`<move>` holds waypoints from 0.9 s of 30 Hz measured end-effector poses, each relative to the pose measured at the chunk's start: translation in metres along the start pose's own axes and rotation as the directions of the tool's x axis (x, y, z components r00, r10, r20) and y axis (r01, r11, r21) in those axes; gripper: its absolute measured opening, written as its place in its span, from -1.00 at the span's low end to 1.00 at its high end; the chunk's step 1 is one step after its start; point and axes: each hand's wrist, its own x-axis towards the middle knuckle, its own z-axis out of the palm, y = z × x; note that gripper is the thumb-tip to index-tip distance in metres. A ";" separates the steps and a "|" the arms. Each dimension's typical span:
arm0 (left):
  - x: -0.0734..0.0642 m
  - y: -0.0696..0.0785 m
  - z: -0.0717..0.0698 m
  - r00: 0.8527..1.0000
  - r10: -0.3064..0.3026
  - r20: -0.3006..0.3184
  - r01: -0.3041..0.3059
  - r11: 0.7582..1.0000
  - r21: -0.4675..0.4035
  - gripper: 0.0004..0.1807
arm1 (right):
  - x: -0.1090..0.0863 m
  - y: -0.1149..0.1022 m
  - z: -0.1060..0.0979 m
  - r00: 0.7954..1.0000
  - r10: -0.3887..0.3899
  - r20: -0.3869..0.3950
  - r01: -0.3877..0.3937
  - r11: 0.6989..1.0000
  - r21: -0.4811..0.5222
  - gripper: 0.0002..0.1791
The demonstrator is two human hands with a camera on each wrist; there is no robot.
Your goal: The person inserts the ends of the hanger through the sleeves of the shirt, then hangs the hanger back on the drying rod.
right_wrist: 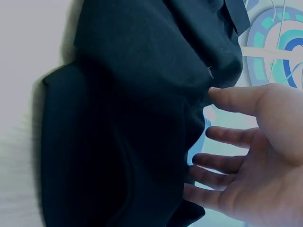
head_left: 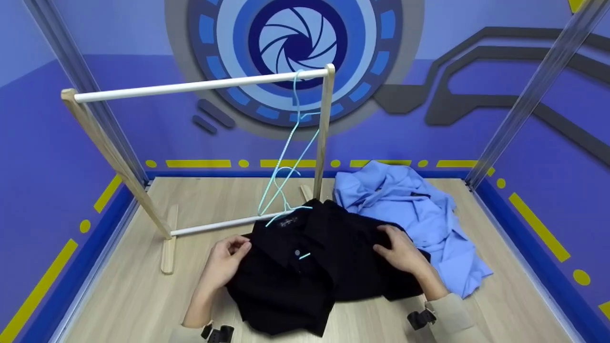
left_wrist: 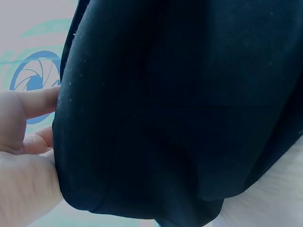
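Observation:
A black collared shirt (head_left: 352, 257) lies spread on the table, with a light teal hanger (head_left: 285, 202) inside it. The hanger's hook and upper arms stick out at the collar, and a short piece shows at the front opening; cloth hides the rest. My left hand (head_left: 224, 262) pinches the shirt at its left shoulder edge, thumb against fingers. On the other shoulder, my right hand (head_left: 400, 252) touches the black cloth with its fingers spread and fairly straight. The right wrist view shows that hand's fingertips (right_wrist: 215, 94) along the edge of the fabric.
A wooden rack with a white top rail (head_left: 200, 86) stands behind and to the left. Another teal hanger (head_left: 286, 152) hangs near the rail's right end. A crumpled light blue garment (head_left: 405, 205) lies at the back right, beside the black shirt. Blue walls enclose the table.

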 end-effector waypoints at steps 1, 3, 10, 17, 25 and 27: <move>0.000 0.000 -0.001 1.000 0.001 -0.003 -0.001 1.000 0.000 -0.89 | 0.000 0.000 0.000 1.000 0.005 0.004 -0.005 1.000 0.002 -0.47; -0.001 0.000 -0.002 1.000 0.001 -0.011 -0.001 1.000 0.001 -0.87 | -0.001 0.001 0.001 1.000 0.022 0.013 -0.022 1.000 0.009 -0.45; -0.002 0.002 -0.009 0.999 -0.023 -0.033 0.023 1.000 0.000 -0.85 | -0.004 0.006 0.002 0.998 0.066 0.024 -0.067 0.997 0.031 -0.35; -0.004 0.005 -0.015 0.997 -0.048 -0.052 0.048 0.999 -0.006 -0.85 | -0.002 0.007 0.003 0.988 0.072 -0.133 -0.072 0.997 0.009 -0.47; -0.008 0.010 -0.021 0.994 -0.089 -0.057 0.087 0.996 -0.030 -0.85 | -0.003 0.010 0.001 0.964 0.144 -0.226 -0.156 0.987 -0.039 -0.46; -0.008 0.010 -0.021 0.994 -0.088 -0.057 0.087 0.996 -0.020 -0.85 | -0.005 0.010 0.000 0.959 0.178 -0.219 -0.194 0.980 -0.052 -0.43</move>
